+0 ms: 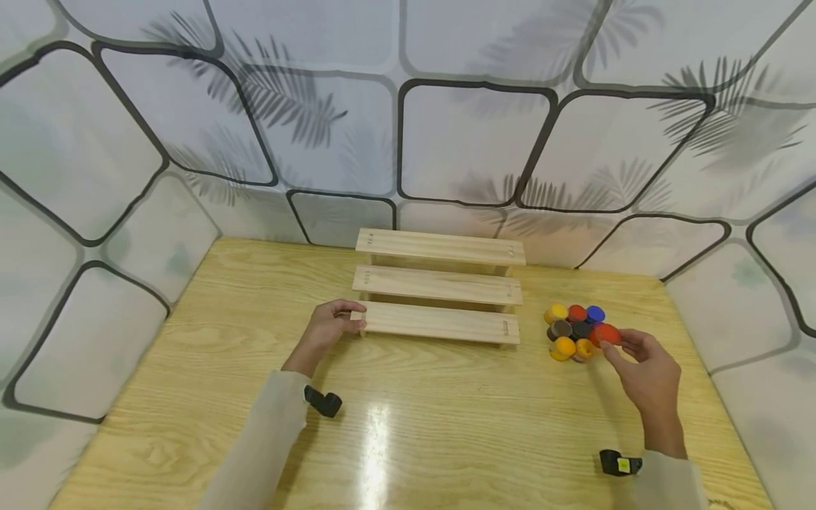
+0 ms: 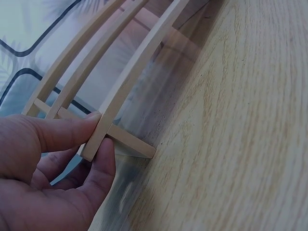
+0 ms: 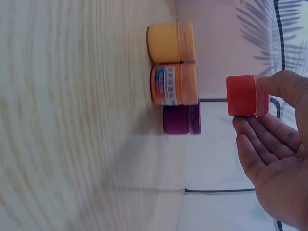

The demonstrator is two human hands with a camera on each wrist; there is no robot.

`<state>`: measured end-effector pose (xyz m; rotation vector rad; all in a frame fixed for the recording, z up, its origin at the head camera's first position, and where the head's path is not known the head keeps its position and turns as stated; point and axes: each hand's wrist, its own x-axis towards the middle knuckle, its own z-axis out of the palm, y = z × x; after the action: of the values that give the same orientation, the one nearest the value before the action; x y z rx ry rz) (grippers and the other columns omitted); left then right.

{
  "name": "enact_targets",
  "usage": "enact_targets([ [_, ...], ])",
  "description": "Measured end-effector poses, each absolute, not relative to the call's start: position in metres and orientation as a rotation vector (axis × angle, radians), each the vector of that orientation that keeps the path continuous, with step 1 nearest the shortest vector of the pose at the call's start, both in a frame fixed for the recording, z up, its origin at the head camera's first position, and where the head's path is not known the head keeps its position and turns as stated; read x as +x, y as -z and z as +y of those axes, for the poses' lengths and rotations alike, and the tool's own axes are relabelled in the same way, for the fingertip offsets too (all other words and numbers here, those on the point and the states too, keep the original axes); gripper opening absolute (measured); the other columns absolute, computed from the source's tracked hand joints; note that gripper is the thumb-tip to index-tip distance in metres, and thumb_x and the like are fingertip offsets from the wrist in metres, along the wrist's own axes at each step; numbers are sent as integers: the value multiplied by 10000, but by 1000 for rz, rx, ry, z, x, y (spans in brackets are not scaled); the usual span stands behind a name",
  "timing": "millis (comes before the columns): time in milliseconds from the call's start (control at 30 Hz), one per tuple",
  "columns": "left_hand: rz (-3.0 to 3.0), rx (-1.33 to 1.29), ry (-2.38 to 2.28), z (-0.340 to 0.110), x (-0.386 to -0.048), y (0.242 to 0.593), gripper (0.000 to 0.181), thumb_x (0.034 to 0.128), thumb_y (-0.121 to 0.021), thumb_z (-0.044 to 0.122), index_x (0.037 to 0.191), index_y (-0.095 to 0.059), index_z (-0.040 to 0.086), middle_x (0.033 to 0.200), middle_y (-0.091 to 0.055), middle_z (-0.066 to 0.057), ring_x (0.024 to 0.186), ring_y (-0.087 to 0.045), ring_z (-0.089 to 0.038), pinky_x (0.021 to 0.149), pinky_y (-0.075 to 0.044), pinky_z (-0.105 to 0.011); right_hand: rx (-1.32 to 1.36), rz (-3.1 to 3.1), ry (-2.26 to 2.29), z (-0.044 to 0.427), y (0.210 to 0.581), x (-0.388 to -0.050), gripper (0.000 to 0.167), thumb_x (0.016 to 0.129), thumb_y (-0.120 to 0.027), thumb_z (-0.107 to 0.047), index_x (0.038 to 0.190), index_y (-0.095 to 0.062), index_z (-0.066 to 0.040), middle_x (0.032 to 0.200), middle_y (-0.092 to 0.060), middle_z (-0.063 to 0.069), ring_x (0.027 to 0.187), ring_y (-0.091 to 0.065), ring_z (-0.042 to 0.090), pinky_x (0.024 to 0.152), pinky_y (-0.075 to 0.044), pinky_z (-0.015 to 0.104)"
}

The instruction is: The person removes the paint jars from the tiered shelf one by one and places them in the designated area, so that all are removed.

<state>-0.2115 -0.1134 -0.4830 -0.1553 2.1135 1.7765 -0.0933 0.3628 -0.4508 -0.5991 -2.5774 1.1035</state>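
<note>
A light wooden three-tier rack (image 1: 440,322) stands at the back of the table. My left hand (image 1: 324,327) pinches the left end of its lowest, front board (image 2: 103,127) between thumb and fingers. Off to the right, my right hand (image 1: 653,372) holds a red paint jar (image 3: 239,95) by its lid end, raised off the table. Beneath and left of it stands a cluster of small paint jars with several colours: a yellow jar (image 3: 163,43), an orange jar (image 3: 166,85) with a printed label, a purple jar (image 3: 177,118), and a blue jar (image 1: 596,314).
The wood-grain table (image 1: 440,425) reaches back to a patterned cloth wall (image 1: 472,142), with cloth sides at left and right. A black wrist camera (image 1: 324,402) is strapped on the left sleeve, another black camera (image 1: 617,463) on the right.
</note>
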Motion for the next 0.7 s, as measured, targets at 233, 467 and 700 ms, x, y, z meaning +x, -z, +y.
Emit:
enact_targets([
  [233, 2117, -170, -1769, -113, -212, 483, 276, 844, -691, 52, 1116, -652, 30, 1384, -452, -119, 1370, -351, -311, 1115, -308, -479, -727, -2605, -1061, 372, 456, -88, 470, 865, -685, -288, 1212, -572, 8, 1100, -599, 64, 793, -425, -201, 717, -391, -17],
  [467, 2118, -141, -1769, -114, -213, 484, 295, 855, -682, 59, 1142, -638, 5, 1401, -433, -145, 1366, -347, -328, 1118, -297, -488, -764, -2610, -1070, 378, 464, -87, 474, 862, -688, -290, 1210, -574, 11, 1045, -589, 2, 773, -420, -198, 685, -365, -35],
  [700, 2103, -143, -1777, -114, -213, 484, 294, 858, -680, 57, 1141, -632, -1, 1463, -391, -131, 1403, -299, -321, 1130, -283, -475, -778, -2654, -1070, 383, 471, -87, 509, 870, -668, -342, 1219, -565, 14, 1123, -594, 151, 765, -399, -186, 666, -371, -19],
])
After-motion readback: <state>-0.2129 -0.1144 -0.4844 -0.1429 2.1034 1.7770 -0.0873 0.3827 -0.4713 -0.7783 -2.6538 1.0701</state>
